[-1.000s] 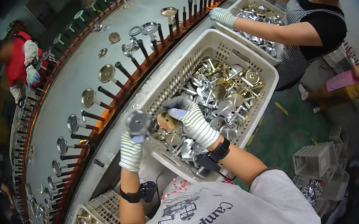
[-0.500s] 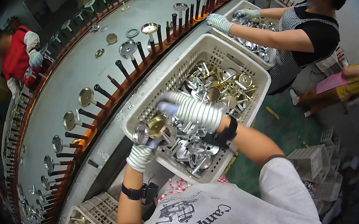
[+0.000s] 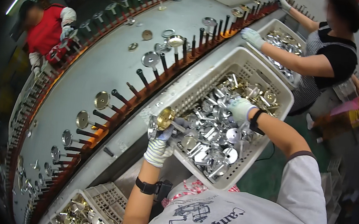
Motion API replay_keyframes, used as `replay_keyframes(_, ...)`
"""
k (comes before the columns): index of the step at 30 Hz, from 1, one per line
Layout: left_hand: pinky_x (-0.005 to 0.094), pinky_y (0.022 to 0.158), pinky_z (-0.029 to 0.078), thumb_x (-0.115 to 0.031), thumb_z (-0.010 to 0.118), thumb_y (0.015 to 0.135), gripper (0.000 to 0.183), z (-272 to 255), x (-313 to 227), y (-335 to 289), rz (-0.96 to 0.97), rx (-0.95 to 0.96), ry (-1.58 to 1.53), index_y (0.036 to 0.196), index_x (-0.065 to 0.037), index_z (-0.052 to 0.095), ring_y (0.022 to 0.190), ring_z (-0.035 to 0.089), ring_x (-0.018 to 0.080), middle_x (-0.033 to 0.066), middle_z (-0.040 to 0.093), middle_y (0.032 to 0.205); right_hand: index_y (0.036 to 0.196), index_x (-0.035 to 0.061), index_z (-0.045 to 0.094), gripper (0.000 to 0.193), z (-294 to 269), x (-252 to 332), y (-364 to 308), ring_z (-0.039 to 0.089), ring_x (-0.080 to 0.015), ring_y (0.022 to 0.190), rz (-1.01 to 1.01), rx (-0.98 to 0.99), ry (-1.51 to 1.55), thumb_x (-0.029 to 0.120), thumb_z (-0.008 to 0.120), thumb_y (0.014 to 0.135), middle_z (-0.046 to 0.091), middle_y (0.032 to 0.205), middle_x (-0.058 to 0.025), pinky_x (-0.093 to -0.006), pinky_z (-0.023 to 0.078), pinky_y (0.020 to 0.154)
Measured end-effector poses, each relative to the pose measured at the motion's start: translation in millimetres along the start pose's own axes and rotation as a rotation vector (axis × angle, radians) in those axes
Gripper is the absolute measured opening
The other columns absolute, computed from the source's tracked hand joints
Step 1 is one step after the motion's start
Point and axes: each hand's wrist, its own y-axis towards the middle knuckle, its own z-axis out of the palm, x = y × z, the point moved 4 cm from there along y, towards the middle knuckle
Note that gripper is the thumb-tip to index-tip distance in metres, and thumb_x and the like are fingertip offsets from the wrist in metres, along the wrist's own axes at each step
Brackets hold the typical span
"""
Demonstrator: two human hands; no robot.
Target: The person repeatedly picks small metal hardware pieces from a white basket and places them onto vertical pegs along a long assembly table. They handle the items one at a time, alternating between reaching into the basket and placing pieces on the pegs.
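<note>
In my left hand (image 3: 158, 151), gloved in white with stripes, are a gold-coloured metal disc with a stem (image 3: 166, 118) and a silver metal disc (image 3: 153, 128), held side by side above the near-left rim of a white plastic basket (image 3: 285, 99). My gloved right hand (image 3: 240, 109) reaches down into that basket, its fingers touching the heap of stemmed metal discs (image 3: 212, 135). Those fingertips are hard to separate from the shiny parts, so their grip is unclear. Silver pieces fill most of the basket; gold-toned ones lie toward its far end.
Left of the basket curves a grey table (image 3: 105, 63), its edge lined with upright dark spindles (image 3: 143, 79), some bearing metal discs. A co-worker (image 3: 331, 58) stands far right at another basket (image 3: 296, 76). Beyond the table is a person in red (image 3: 47, 30). Another parts basket (image 3: 109, 201) sits lower left.
My right hand has moved away from beside my left hand, rightward into the basket's parts. The left hand still holds the gold and silver discs. The whole view has shifted.
</note>
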Motion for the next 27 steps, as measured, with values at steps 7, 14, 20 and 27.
replay_keyframes(7,0.0375,0.087,0.053,-0.009,0.067,0.083,0.044,-78.6,-112.1,39.9,0.707,-0.292,0.135,0.123,-0.005,0.049,0.1,0.061,0.0254,0.0133,0.057,0.119,0.099,0.0114,0.069,0.031,37.8,11.1,21.0,0.063,-0.0295,0.093,0.198,0.065,-0.123,0.03,0.059,0.076,0.066,0.1,-0.0144,-0.0451,0.049,0.074)
replay_keyframes(14,0.031,0.098,0.039,-0.035,0.065,0.084,0.06,-197.5,-165.2,63.1,0.699,-1.111,1.18,0.13,-0.002,0.044,0.113,0.051,0.023,0.012,0.054,0.127,0.098,0.0103,0.07,0.029,51.6,8.5,23.7,0.065,-0.0324,0.088,0.111,0.06,-0.046,0.018,0.057,0.073,0.066,0.097,-0.017,-0.0448,0.053,0.071)
replay_keyframes(20,0.0326,0.095,0.041,-0.038,0.061,0.087,0.053,-200.1,-184.9,15.6,0.66,-1.159,1.194,0.123,-0.001,0.052,0.109,0.053,0.0234,0.0105,0.058,0.122,0.102,0.0092,0.067,0.03,45.9,-15.2,12.6,0.063,-0.0345,0.093,0.002,-0.034,-0.028,0.014,0.058,0.074,0.062,0.105,-0.0186,-0.0427,0.051,0.078)
replay_keyframes(27,0.0285,0.067,0.046,-0.04,0.058,0.088,0.045,-231.7,-167.4,-21.5,0.76,-1.083,0.573,0.118,-0.007,0.053,0.076,0.054,0.014,0.0074,0.059,0.095,0.097,0.0041,0.067,0.023,32.2,-14.4,22.9,0.065,-0.0336,0.088,0.1,-0.15,0.067,0.009,0.056,0.077,0.066,0.096,-0.0197,-0.0436,0.052,0.074)
